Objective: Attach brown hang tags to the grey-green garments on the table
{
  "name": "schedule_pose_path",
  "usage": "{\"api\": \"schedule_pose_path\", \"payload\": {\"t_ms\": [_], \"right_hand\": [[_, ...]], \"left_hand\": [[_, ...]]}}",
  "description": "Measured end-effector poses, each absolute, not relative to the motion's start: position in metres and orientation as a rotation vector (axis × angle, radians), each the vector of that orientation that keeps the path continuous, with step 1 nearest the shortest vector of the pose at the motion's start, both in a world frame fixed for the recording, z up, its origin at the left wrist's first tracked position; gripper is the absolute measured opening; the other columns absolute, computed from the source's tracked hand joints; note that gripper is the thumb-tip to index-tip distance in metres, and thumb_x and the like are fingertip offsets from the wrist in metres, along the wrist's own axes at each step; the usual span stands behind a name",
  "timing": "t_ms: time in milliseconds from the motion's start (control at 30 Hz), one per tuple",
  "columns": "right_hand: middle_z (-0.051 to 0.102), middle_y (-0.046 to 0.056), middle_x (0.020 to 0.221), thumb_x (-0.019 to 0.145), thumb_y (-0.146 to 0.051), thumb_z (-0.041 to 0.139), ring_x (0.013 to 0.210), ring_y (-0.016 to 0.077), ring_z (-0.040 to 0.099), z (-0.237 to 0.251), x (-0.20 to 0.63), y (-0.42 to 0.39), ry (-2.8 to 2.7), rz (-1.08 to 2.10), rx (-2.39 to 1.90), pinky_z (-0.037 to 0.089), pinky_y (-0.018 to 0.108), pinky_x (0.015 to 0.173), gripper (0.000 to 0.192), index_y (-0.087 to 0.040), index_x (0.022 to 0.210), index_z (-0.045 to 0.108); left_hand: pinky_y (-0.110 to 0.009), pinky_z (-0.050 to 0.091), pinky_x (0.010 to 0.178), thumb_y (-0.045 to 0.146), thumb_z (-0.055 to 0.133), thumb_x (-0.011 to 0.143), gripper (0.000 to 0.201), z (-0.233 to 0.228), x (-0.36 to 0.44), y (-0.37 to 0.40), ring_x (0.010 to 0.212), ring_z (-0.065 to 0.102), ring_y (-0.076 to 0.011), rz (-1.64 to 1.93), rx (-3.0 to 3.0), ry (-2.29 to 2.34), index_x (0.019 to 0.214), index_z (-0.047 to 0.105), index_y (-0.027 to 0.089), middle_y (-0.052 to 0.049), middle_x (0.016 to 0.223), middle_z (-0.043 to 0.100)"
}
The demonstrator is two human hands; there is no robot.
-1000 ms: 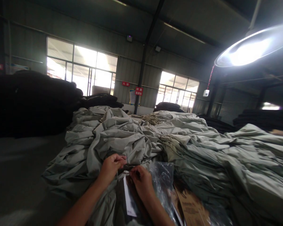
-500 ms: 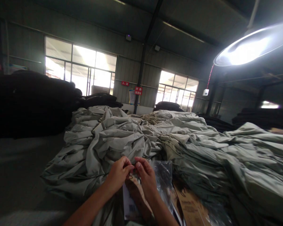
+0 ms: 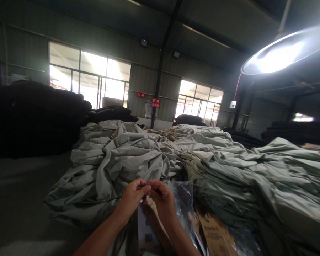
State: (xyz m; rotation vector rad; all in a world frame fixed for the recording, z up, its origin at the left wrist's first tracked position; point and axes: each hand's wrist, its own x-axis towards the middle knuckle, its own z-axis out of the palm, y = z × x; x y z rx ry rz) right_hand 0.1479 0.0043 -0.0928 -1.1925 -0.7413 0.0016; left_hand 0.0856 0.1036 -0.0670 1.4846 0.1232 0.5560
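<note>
Our left hand [image 3: 133, 196] and right hand [image 3: 161, 199] meet fingertip to fingertip at 6 o'clock, both pinched on something tiny, can't tell what. White barcode tag [image 3: 146, 231] hangs right below. Looks mid-job: grey-green garment heap [image 3: 138, 160] from 10 to 3 o'clock untagged yet.

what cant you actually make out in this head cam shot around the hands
- Whatever the left hand and right hand pinch between their fingertips: too small and dark in the head view.
- White paper tag with a barcode: print too blurred to read, partly covered by the right forearm.
- Brown cardboard sheet: cut off by the bottom edge.
- Clear crinkled plastic bag: contents lost in glare.
- Red wall signs: too small to read.
</note>
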Motion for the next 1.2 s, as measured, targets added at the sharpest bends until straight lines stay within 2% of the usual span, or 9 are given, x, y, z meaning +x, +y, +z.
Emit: {"api": "schedule_pose_path", "payload": {"t_ms": [167,300,533,633,767,833,933,1100,1200], "right_hand": [[0.067,0.0,0.061,0.065,-0.022,0.067,0.06,0.0154,0.059,-0.087,0.147,-0.002,-0.814,-0.062,-1.313,0.046,0.026,0.06,0.003,-0.02,0.066,0.07],[0.068,0.0,0.064,0.063,-0.029,0.07,0.061,0.0162,0.059,-0.085,0.148,-0.003,-0.826,0.037,-1.28,0.047,0.027,0.06,0.01,-0.021,0.07,0.071],[0.063,-0.001,0.057,0.061,-0.034,0.073,0.056,0.0141,0.056,-0.09,0.153,-0.001,-0.808,0.148,-1.242,0.045,0.026,0.058,0.017,-0.019,0.06,0.065],[0.064,0.0,0.058,0.061,-0.038,0.073,0.056,0.0152,0.057,-0.089,0.153,-0.001,-0.839,0.228,-1.227,0.046,0.028,0.06,0.02,-0.019,0.064,0.066],[0.067,0.001,0.068,0.057,-0.037,0.075,0.063,0.0164,0.06,-0.086,0.15,-0.002,-0.86,0.3,-1.191,0.048,0.029,0.064,0.029,-0.019,0.079,0.069],[0.067,0.0,0.066,0.055,-0.034,0.076,0.06,0.0147,0.058,-0.085,0.148,-0.002,-0.833,0.316,-1.193,0.046,0.027,0.06,0.03,-0.018,0.08,0.069],[0.063,-0.002,0.059,0.054,-0.03,0.075,0.053,0.0117,0.054,-0.084,0.147,0.001,-0.778,0.333,-1.197,0.044,0.024,0.054,0.023,-0.018,0.072,0.067],[0.051,-0.007,0.044,0.051,-0.03,0.076,0.04,0.0065,0.04,-0.087,0.147,0.006,-0.681,0.332,-1.192,0.031,0.019,0.041,0.021,-0.018,0.058,0.06],[0.051,-0.006,0.043,0.05,-0.031,0.076,0.038,0.0059,0.039,-0.087,0.144,0.009,-0.659,0.392,-1.225,0.028,0.019,0.039,0.024,-0.016,0.057,0.059]], "left_hand": [[-0.017,0.029,0.034,0.037,0.07,0.054,0.035,-0.067,0.084,0.101,0.031,0.041,-0.0058,0.508,1.316,0.045,0.065,0.04,0.02,0.008,0.045,0.054],[-0.015,0.024,0.031,0.035,0.071,0.054,0.039,-0.066,0.083,0.099,0.027,0.04,-0.0048,0.509,1.275,0.014,0.067,0.037,0.021,0.008,0.043,0.055],[-0.014,0.024,0.03,0.035,0.07,0.056,0.041,-0.069,0.086,0.098,0.025,0.04,-0.0034,0.567,1.274,0.015,0.07,0.034,0.021,0.01,0.048,0.055],[-0.014,0.022,0.029,0.041,0.07,0.058,0.043,-0.073,0.087,0.099,0.025,0.037,-0.002,0.577,1.303,0.016,0.072,0.034,0.021,0.011,0.052,0.053],[-0.014,0.02,0.03,0.049,0.068,0.059,0.045,-0.074,0.088,0.101,0.028,0.03,-0.0001,0.661,1.328,0.117,0.073,0.035,0.021,0.014,0.053,0.042],[-0.015,0.023,0.03,0.05,0.066,0.059,0.043,-0.074,0.089,0.103,0.03,0.031,-0.0013,0.69,1.378,0.178,0.073,0.036,0.022,0.013,0.053,0.04],[-0.017,0.029,0.033,0.044,0.064,0.061,0.036,-0.074,0.089,0.104,0.036,0.04,-0.0052,0.776,1.512,0.264,0.072,0.039,0.022,0.01,0.058,0.044],[-0.024,0.043,0.05,0.033,0.06,0.063,0.021,-0.071,0.083,0.099,0.058,0.055,-0.0142,1.006,1.722,0.293,0.071,0.043,0.022,0.003,0.068,0.051],[-0.028,0.046,0.059,0.033,0.057,0.066,0.017,-0.07,0.08,0.097,0.063,0.057,-0.0172,1.058,1.751,0.314,0.072,0.044,0.023,0.002,0.069,0.052]]}}
